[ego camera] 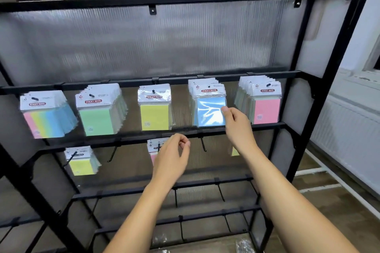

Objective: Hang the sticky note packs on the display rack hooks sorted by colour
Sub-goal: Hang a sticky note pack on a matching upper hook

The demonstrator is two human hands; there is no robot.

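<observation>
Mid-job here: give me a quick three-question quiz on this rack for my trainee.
1. True or false: the right hand pinches the blue pack at its right edge.
2. What colour is the front pack on the top row's middle hook?
A. pink
B. yellow
C. blue
3. Fill in: the left hand holds ____.

Key:
1. True.
2. B, the yellow pack.
3. Nothing; its fingers are loosely curled in front of the lower row.
</observation>
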